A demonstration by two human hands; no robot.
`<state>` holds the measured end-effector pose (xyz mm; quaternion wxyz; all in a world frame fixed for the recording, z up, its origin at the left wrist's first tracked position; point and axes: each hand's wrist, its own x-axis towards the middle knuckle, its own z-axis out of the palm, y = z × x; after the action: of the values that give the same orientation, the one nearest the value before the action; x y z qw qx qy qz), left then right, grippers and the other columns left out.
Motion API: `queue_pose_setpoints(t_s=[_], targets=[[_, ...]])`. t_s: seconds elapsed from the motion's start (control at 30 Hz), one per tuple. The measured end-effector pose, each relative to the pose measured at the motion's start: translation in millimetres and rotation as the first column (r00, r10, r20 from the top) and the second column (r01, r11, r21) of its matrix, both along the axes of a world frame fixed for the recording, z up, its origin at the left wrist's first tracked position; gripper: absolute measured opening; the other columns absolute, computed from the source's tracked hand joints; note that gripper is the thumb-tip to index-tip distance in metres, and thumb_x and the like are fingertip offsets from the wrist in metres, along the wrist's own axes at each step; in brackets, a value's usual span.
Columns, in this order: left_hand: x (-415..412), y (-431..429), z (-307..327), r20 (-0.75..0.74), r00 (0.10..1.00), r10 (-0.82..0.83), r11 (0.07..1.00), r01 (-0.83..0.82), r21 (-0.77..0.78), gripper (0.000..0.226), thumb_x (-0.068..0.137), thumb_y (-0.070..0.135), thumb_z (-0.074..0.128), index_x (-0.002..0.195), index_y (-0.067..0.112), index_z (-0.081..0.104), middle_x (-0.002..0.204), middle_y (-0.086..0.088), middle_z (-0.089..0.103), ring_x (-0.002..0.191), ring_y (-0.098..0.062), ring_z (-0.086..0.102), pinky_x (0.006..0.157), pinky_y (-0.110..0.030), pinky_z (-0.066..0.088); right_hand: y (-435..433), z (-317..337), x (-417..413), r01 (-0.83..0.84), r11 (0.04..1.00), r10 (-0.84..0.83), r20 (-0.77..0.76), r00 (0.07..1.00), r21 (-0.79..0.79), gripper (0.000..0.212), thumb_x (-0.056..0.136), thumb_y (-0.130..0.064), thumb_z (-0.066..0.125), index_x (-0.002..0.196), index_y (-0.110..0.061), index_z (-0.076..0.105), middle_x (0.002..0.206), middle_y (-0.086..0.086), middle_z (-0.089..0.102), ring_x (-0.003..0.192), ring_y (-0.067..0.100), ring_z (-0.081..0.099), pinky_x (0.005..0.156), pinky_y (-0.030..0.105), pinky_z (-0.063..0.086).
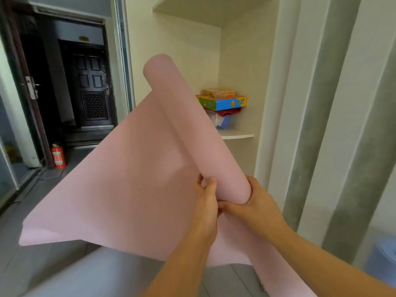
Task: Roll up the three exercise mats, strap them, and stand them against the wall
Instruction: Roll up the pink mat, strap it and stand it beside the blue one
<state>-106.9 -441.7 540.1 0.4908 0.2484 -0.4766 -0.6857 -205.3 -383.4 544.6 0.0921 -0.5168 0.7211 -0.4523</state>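
Holding partly rolled pink exercise mat (132, 179) up before a wall niche: left hand (206, 201) pinches roll's near end, thumb on top; right hand (258, 204) curled round same end. Loose sheet spreads down-left.

The half-rolled pink foam mat (132, 179) is spreading across the middle and blocking the way forward. Grey floor (38, 185) is lying open at the left, near the red fire extinguisher (58, 157). Stacked colourful cardboard boxes (222, 101) are crowding the white corner shelf (237, 136).
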Motion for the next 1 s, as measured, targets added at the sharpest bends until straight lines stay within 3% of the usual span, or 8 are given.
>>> queue_pose_setpoints(t_s=[0.1,0.2,0.33,0.47,0.57,0.77,0.9,1.0], targets=[[0,1,1,0.042,0.999,0.022,0.997,-0.018,-0.078,0.073,0.076,0.054,0.062,0.138,0.028,0.034,0.128,0.007,0.057,0.112,-0.013,0.060,0.096,-0.040,0.051,5,1,4,-0.136,0.990,0.138,0.072,0.988,-0.039,0.090,0.050,-0.065,0.074,0.129,-0.048,0.034,0.111,-0.026,0.057,0.097,-0.001,0.060,0.078,0.027,0.053],[4,-2,4,0.020,1.000,0.009,0.995,-0.007,-0.099,0.072,0.073,0.047,0.069,0.135,0.027,0.037,0.127,0.001,0.061,0.109,-0.018,0.064,0.093,-0.045,0.053,12,23,-7,-0.302,0.953,0.289,0.296,0.911,-0.001,0.070,0.066,-0.059,0.072,0.127,-0.044,0.039,0.115,-0.023,0.059,0.097,-0.001,0.063,0.076,0.019,0.050],[5,9,8,-0.036,0.992,-0.121,0.983,0.114,-0.146,0.064,0.078,0.039,0.071,0.133,0.026,0.041,0.127,0.002,0.062,0.111,-0.016,0.064,0.093,-0.045,0.053,13,52,-28,-0.491,0.869,0.452,0.498,0.740,-0.059,0.060,0.073,-0.038,0.074,0.128,-0.032,0.051,0.116,-0.006,0.068,0.103,0.016,0.067,0.090,0.038,0.054],[4,16,13,-0.102,0.963,-0.250,0.953,0.227,-0.198,0.055,0.082,0.033,0.063,0.133,0.022,0.045,0.127,-0.003,0.063,0.117,-0.021,0.061,0.100,-0.048,0.048,12,66,-35,-0.625,0.780,0.538,0.546,0.642,-0.035,0.064,0.067,-0.031,0.077,0.126,-0.022,0.055,0.118,0.008,0.068,0.108,0.029,0.065,0.093,0.045,0.051],[6,15,18,-0.084,0.959,-0.271,0.945,0.248,-0.214,0.053,0.085,0.037,0.060,0.134,0.021,0.046,0.129,-0.004,0.062,0.119,-0.021,0.060,0.101,-0.046,0.046,10,68,-32,-0.584,0.810,0.516,0.541,0.664,-0.056,0.061,0.067,-0.028,0.078,0.123,-0.017,0.058,0.113,0.010,0.069,0.104,0.029,0.067,0.091,0.045,0.053],[16,5,22,0.194,0.963,-0.185,0.937,0.232,-0.260,0.035,0.096,0.040,0.051,0.130,0.032,0.050,0.133,0.006,0.057,0.113,-0.008,0.061,0.095,-0.032,0.051,15,66,-21,-0.442,0.893,0.437,0.412,0.799,-0.089,0.053,0.070,-0.022,0.081,0.118,-0.024,0.060,0.104,-0.002,0.073,0.094,0.017,0.070,0.080,0.033,0.057],[19,7,22,0.154,0.983,-0.097,0.973,0.126,-0.193,0.037,0.099,0.025,0.049,0.135,0.027,0.039,0.120,0.001,0.064,0.102,-0.014,0.067,0.083,-0.028,0.056,14,60,-10,-0.241,0.967,0.254,0.189,0.949,-0.088,0.062,0.068,-0.029,0.085,0.121,-0.029,0.052,0.109,-0.013,0.066,0.098,0.007,0.064,0.083,0.027,0.054],[24,9,23,0.113,0.984,-0.140,0.980,0.154,-0.128,0.045,0.093,0.036,0.053,0.134,0.023,0.040,0.117,-0.002,0.066,0.101,-0.018,0.068,0.085,-0.035,0.054,14,53,-1,-0.135,0.986,0.145,0.100,0.984,-0.103,0.076,0.063,-0.034,0.087,0.127,-0.030,0.045,0.111,-0.016,0.059,0.099,0.005,0.059,0.082,0.029,0.052]])
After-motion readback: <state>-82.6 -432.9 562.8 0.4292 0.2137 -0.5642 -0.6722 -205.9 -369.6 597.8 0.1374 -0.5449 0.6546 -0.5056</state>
